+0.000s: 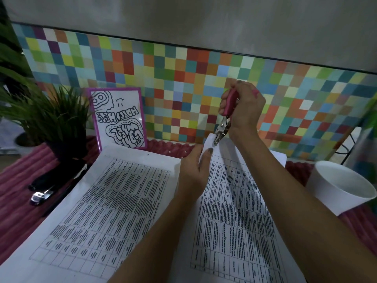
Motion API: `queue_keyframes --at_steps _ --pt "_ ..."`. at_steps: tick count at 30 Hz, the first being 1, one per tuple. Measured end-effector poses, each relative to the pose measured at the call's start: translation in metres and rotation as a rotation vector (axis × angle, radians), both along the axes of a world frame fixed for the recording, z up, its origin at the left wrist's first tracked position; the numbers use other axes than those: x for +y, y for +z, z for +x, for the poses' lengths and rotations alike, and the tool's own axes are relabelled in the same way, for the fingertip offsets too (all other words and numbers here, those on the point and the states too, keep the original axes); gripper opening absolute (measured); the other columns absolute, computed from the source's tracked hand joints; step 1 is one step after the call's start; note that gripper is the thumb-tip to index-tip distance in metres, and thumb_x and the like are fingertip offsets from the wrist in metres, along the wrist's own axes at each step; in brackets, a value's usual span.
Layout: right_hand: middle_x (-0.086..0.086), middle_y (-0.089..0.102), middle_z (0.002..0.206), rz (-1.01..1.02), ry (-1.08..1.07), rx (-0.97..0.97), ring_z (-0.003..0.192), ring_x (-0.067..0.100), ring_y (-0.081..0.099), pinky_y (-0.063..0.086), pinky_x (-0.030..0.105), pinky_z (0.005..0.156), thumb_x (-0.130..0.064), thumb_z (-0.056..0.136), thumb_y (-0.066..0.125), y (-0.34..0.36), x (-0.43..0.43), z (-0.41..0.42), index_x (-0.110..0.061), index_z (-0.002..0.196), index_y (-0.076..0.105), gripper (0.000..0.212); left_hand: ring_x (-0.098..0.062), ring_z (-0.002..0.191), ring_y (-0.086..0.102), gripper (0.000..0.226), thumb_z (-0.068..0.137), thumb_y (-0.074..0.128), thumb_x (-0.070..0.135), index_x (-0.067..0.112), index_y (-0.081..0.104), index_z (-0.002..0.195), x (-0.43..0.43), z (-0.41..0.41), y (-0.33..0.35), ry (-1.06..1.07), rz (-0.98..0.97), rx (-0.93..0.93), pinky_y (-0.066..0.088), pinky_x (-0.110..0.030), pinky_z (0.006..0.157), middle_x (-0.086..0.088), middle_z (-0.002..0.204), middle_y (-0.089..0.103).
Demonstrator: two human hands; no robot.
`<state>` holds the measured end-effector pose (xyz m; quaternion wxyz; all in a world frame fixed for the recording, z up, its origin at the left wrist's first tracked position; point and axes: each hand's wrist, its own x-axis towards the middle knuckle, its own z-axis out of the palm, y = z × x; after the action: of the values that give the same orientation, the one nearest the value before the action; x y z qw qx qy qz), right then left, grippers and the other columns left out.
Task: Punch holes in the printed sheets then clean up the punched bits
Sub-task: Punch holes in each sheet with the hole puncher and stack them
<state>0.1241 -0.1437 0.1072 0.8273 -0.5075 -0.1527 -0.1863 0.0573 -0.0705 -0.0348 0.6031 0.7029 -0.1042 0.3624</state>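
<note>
We cannot read the small print in the tables, and the near corners of both sheets are cut off by the lower edge of the view; our forearms hide part of the right sheet (234,211). Our right hand (243,111) closes around the pink handles of the hole punch (224,121), fingers wrapped tight, so much of the grip is covered. The punch stands nearly upright, long axis running from the handles at the top down to the shiny metal nose, which bites the raised far edge of the right sheet near the back of the desk (20,201). Our left hand (194,168) pinches that same edge between thumb and fingers, just below the nose. The left sheet (98,211) lies flat beside it. The desk wears a ribbed pink cover; a black stapler (55,182) lies at its left edge, a smooth white cup (338,186) at the right, partly cut off.
</note>
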Motion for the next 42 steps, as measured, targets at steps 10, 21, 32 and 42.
queue_keyframes --at_steps 10,21,32,42 --pt "0.013 0.051 0.053 0.049 -0.050 0.043 0.038 0.021 0.041 0.035 0.023 0.040 -0.004 0.092 0.052 -0.001 0.000 0.000 -0.008 0.066 0.052 0.026 -0.036 0.056 0.049 0.021 0.102 0.046 0.022 0.007 0.059 0.096 0.000 -0.003 0.001 0.013 0.054 0.022 0.040 -0.050 0.049 -0.019 0.067 0.052" --pt "0.017 0.060 0.071 -0.268 0.032 -0.002 0.048 0.020 0.054 0.047 0.027 0.045 -0.002 0.093 0.051 -0.001 -0.024 -0.009 0.001 0.107 0.061 0.018 -0.034 0.049 0.042 0.025 0.102 0.047 0.016 0.020 0.055 0.079 0.001 -0.007 0.006 0.058 -0.054 0.008 0.034 -0.046 0.041 -0.013 0.059 0.045" --pt "0.010 0.056 0.055 -0.023 -0.096 0.090 0.041 0.021 0.048 0.040 0.024 0.040 -0.001 0.090 0.047 -0.001 -0.059 0.004 0.004 0.100 0.061 0.018 -0.035 0.056 0.045 0.026 0.102 0.048 0.016 0.011 0.053 0.078 0.003 -0.011 0.009 0.015 -0.095 -0.009 0.038 -0.048 0.048 -0.017 0.063 0.047" --pt "0.016 0.052 0.061 -0.135 -0.139 0.041 0.039 0.021 0.048 0.038 0.023 0.039 -0.003 0.091 0.049 -0.001 -0.056 0.005 0.000 0.088 0.061 0.013 -0.037 0.058 0.048 0.028 0.102 0.048 0.018 0.003 0.053 0.078 0.004 -0.010 0.008 0.024 -0.097 0.012 0.039 -0.048 0.049 -0.020 0.065 0.049"
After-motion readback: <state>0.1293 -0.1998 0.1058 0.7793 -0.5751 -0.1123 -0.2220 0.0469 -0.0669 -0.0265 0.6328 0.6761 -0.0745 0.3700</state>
